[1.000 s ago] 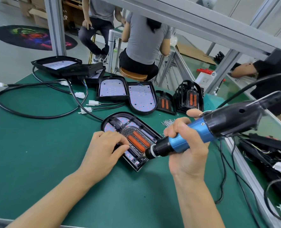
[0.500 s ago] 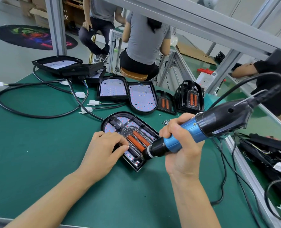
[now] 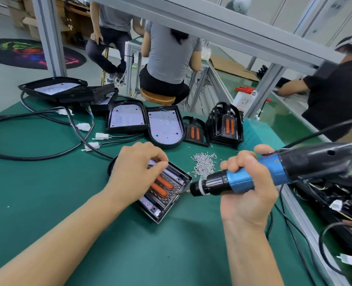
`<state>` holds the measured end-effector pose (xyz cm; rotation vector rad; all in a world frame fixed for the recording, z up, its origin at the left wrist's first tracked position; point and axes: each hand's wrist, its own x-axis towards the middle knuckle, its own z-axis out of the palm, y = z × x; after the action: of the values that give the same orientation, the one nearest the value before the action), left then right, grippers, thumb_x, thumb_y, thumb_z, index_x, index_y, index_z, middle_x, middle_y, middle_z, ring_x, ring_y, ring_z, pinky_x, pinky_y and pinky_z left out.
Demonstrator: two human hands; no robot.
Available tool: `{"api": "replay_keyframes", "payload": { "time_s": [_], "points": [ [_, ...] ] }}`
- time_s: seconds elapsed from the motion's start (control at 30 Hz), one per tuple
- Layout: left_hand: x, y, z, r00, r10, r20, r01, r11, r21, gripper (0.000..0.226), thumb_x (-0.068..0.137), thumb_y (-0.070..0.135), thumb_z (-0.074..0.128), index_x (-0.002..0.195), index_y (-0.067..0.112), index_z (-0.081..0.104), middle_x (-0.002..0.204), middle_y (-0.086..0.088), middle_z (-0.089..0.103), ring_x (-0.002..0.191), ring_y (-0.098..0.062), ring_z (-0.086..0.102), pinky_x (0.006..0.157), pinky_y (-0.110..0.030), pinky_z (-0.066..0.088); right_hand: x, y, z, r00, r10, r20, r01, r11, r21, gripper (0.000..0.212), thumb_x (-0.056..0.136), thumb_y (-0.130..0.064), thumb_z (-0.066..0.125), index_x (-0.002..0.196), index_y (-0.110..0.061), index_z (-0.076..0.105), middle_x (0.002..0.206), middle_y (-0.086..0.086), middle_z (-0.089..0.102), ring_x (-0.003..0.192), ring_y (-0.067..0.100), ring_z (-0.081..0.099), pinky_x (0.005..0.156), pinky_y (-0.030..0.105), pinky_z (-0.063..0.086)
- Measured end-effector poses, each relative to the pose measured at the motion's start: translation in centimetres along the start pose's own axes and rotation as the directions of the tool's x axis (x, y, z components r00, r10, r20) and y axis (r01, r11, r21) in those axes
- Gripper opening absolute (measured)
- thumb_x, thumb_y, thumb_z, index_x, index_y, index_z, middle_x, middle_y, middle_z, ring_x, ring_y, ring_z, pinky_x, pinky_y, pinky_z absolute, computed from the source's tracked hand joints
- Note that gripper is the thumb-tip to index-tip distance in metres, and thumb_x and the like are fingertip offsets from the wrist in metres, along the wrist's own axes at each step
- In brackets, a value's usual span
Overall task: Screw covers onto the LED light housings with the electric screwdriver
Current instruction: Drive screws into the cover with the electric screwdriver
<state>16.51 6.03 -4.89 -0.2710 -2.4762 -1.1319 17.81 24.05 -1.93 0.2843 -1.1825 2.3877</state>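
Observation:
A black LED housing (image 3: 162, 200) with a black cover (image 3: 161, 186) bearing two orange lenses lies on the green mat in the middle. My left hand (image 3: 136, 172) rests on the housing's far end, fingers curled over the cover. My right hand (image 3: 247, 190) grips the blue and black electric screwdriver (image 3: 253, 176), which lies nearly level. Its bit tip touches the cover's right edge near the lenses. A heap of small silver screws (image 3: 203, 164) lies just behind the screwdriver's nose.
Two open housings (image 3: 164, 126) with white LED boards, a loose cover (image 3: 195, 132) and a stack of covers (image 3: 225, 124) sit behind. Black cables (image 3: 47, 155) with white plugs cross the left. More wired housings (image 3: 340, 199) lie at right. People sit beyond the bench.
The housing has been turned and pulled nearer, its square end now toward me. My left hand shifted onto its far end, and the screwdriver swung more level with its bit at the right edge.

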Motion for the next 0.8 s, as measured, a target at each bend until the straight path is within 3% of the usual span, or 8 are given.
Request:
{"api": "replay_keyframes", "payload": {
  "time_s": [0.07,0.2,0.37,0.47,0.53,0.63,0.8],
  "points": [
    [2.4,0.9,1.2,0.999,0.033,0.04,-0.035,0.998,0.057,0.006,0.083,0.018,0.068,0.078,0.021,0.07,0.077,0.009,0.062,0.085,-0.017,0.056,0.086,-0.038,0.039,1.0,-0.7,-0.6,0.996,-0.04,-0.074,0.041,0.999,0.017,0.026,0.074,-0.003,0.053,0.091,-0.021,0.052,0.066,-0.002,0.046,0.053,0.013,0.049,0.064,0.027,0.044],
    [7.2,1.7,4.8,0.969,0.027,0.245,-0.082,0.973,0.218,0.008,0.086,0.028,0.064,0.082,0.026,0.071,0.078,0.01,0.063,0.089,-0.017,0.058,0.09,-0.035,0.039,3.1,-1.5,-1.8,0.98,-0.112,-0.162,0.117,0.993,0.02,0.027,0.074,-0.004,0.054,0.096,-0.02,0.053,0.063,-0.003,0.048,0.053,0.013,0.05,0.063,0.026,0.044],
    [10.3,1.2,9.8,0.878,-0.093,0.469,-0.137,0.891,0.433,0.014,0.085,0.015,0.061,0.08,0.024,0.07,0.083,0.0,0.068,0.085,-0.024,0.058,0.085,-0.033,0.03,5.0,-0.8,-2.8,0.971,-0.125,-0.205,0.121,0.992,-0.033,0.03,0.073,-0.003,0.058,0.099,-0.016,0.052,0.061,-0.001,0.05,0.053,0.016,0.05,0.061,0.026,0.046],
    [10.8,0.5,11.1,0.84,-0.124,0.528,-0.181,0.853,0.489,0.018,0.082,0.01,0.058,0.071,0.023,0.057,0.076,0.0,0.057,0.076,-0.022,0.049,0.088,-0.035,0.027,5.5,0.0,-3.3,0.968,-0.132,-0.212,0.117,0.99,-0.084,0.029,0.072,-0.003,0.06,0.097,-0.016,0.053,0.058,-0.003,0.053,0.052,0.016,0.051,0.06,0.026,0.045],
    [11.1,0.3,11.3,0.82,-0.137,0.556,-0.21,0.832,0.513,0.018,0.08,0.009,0.06,0.071,0.024,0.058,0.077,-0.001,0.061,0.076,-0.021,0.049,0.096,-0.038,0.027,5.7,0.5,-3.6,0.966,-0.137,-0.22,0.12,0.989,-0.092,0.03,0.071,-0.002,0.06,0.096,-0.015,0.053,0.057,-0.004,0.053,0.051,0.016,0.051,0.06,0.026,0.045],
    [11.1,0.4,11.5,0.816,-0.137,0.562,-0.257,0.785,0.564,0.018,0.078,0.005,0.058,0.071,0.022,0.059,0.081,-0.001,0.067,0.078,-0.022,0.051,0.096,-0.038,0.029,5.9,1.0,-3.8,0.965,-0.124,-0.233,0.107,0.99,-0.087,0.03,0.069,-0.002,0.061,0.095,-0.015,0.054,0.056,-0.004,0.054,0.05,0.016,0.051,0.058,0.025,0.047],
    [10.8,0.7,11.9,0.818,-0.086,0.568,-0.375,0.67,0.641,0.031,0.081,-0.001,0.047,0.059,0.016,0.033,0.057,0.001,0.039,0.057,-0.021,0.037,0.09,-0.037,0.03,6.5,1.8,-3.4,0.967,-0.143,-0.209,0.121,0.986,-0.112,0.033,0.068,-0.002,0.063,0.096,-0.016,0.053,0.057,-0.003,0.054,0.053,0.019,0.05,0.061,0.027,0.046]
  ]
}}
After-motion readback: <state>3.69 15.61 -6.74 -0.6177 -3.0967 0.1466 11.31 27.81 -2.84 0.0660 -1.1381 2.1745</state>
